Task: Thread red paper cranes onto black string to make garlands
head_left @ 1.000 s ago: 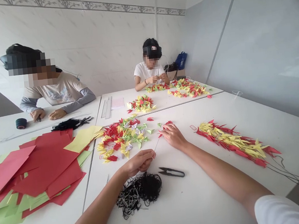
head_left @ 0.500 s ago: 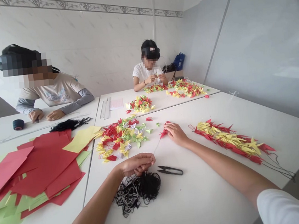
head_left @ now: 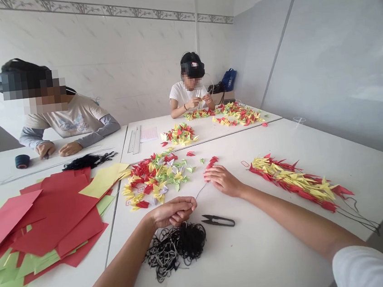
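Over the middle of the white table, my left hand point(head_left: 174, 210) is closed in a pinch on a thin dark thread point(head_left: 201, 190). The thread runs slightly slack up to a short string of red folded paper cranes point(head_left: 212, 161). My right hand point(head_left: 223, 180) has its fingers curled over these cranes and partly hides them. Just below my left hand lies a tangled bundle of black cord point(head_left: 191, 241). Black thread snips point(head_left: 218, 220) rest to the right of it.
Loose paper cranes point(head_left: 154, 177) in several colours lie left of my hands. Finished red and yellow crane strings point(head_left: 294, 180) lie at right. Coloured paper sheets point(head_left: 54, 208) cover the left. Two co-workers point(head_left: 190, 86) sit across, near more cranes point(head_left: 180, 134) and a ruler point(head_left: 136, 139).
My right hand has slid slightly left and toward me over the red cranes, exposing more of their far end. The thread has gone from taut to slightly slack. My left hand has barely moved.
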Demonstrator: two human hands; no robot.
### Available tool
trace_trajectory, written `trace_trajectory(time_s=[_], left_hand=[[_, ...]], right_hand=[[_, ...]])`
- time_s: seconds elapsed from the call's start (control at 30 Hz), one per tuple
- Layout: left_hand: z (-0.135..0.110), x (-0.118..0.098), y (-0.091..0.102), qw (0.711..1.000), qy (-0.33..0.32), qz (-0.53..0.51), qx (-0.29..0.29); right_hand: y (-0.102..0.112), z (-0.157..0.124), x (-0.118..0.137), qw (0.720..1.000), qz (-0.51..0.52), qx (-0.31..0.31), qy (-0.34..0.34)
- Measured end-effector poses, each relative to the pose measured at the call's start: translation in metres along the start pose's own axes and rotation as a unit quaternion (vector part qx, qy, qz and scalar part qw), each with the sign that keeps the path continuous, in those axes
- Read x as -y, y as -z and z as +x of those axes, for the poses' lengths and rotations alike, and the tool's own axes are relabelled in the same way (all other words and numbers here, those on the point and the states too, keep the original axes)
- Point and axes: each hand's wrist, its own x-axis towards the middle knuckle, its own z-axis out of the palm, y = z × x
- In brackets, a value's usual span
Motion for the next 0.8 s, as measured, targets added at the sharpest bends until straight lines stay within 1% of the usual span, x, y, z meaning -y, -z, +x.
trace_trajectory(time_s=[0.03, 0.1, 0.13, 0.17, 0.27, 0.33, 0.47, 0.53, 0.6, 0.7, 0.8], left_hand=[[0.000, 0.000, 0.000, 1.000, 0.001, -0.001, -0.002], [-0.001, -0.001, -0.001, 1.000, -0.001, -0.002, -0.004], [-0.001, -0.001, -0.002, 1.000, -0.001, -0.001, -0.004], [-0.001, -0.001, -0.002, 1.000, -0.001, 0.000, -0.006], [-0.001, 0.000, -0.003, 1.000, 0.000, 0.005, -0.019], [0.000, 0.000, -0.003, 1.000, -0.005, 0.003, -0.030], [0.001, 0.002, -0.001, 0.999, -0.030, -0.013, -0.033], [0.001, 0.003, 0.000, 0.999, -0.034, -0.022, -0.027], [0.002, 0.004, 0.002, 0.999, -0.032, -0.025, -0.022], [0.002, 0.004, 0.003, 0.999, -0.028, -0.021, -0.017], [0.002, 0.004, 0.003, 0.999, -0.027, -0.012, -0.017]], right_hand=[[0.001, 0.000, -0.002, 1.000, -0.002, -0.017, -0.014], [0.001, 0.000, -0.011, 0.996, -0.017, -0.060, -0.065], [0.000, 0.000, -0.017, 0.993, -0.029, -0.071, -0.089], [-0.001, 0.000, -0.024, 0.991, -0.041, -0.070, -0.107], [-0.006, 0.002, -0.042, 0.988, -0.065, -0.020, -0.140], [-0.008, 0.003, -0.047, 0.984, -0.066, -0.014, -0.163], [-0.008, -0.003, -0.046, 0.977, -0.060, -0.077, -0.191], [-0.008, -0.006, -0.049, 0.971, -0.068, -0.096, -0.207], [-0.011, -0.007, -0.057, 0.969, -0.079, -0.089, -0.215], [-0.018, -0.003, -0.070, 0.971, -0.090, -0.061, -0.211], [-0.023, 0.004, -0.076, 0.970, -0.100, -0.043, -0.215]])
